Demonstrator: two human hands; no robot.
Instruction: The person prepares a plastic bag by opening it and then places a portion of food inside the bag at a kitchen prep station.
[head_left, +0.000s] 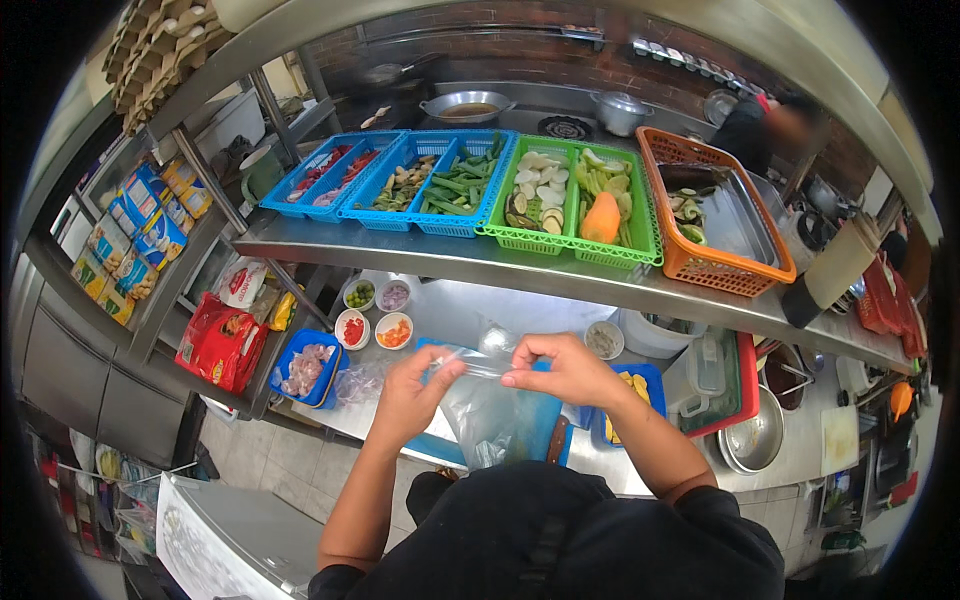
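My left hand (415, 390) and my right hand (564, 366) pinch the top edge of a clear plastic bag (487, 424) between thumbs and fingers. The bag's mouth is drawn sideways between them, and its body hangs down over a blue cutting board (546, 411). What lies in the bag's lower end is hard to tell. To the right, a brown knife handle (557, 439) rests on the board; the blade is hidden. Another clear plastic bag (361, 384) lies left of my left hand, beside a blue container (305, 373) of pale raw meat pieces.
Small bowls hold chopped red pieces (351, 330), orange pieces (394, 331), onion (393, 295) and green pieces (359, 295). A blue tray (658, 379) with yellow pieces stands right. Above runs a steel shelf (420, 259) with vegetable baskets (499, 229). A person (742, 139) stands beyond.
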